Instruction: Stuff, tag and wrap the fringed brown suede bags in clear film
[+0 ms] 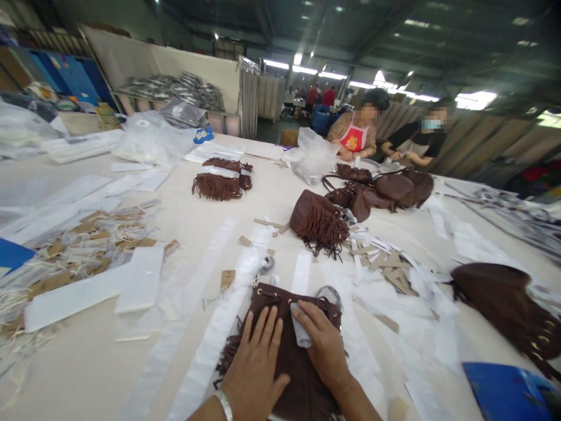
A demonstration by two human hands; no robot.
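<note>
A brown suede fringed bag [293, 356] lies flat on the table right in front of me. My left hand [256, 365] rests open on it, fingers stretched flat and pressing the leather. My right hand [324, 345] lies on the bag's right side, fingers pressed on a small white folded piece [299, 328] near the bag's mouth. A roll of clear tape [329, 294] sits just beyond the bag's top edge.
More brown fringed bags lie mid-table [316, 221], at the back [221, 179] and at the right edge [508, 298]. White strips [228, 286], brown card tags [392, 270] and plastic sleeves [70, 251] litter the table. Two people [359, 131] work at the far side.
</note>
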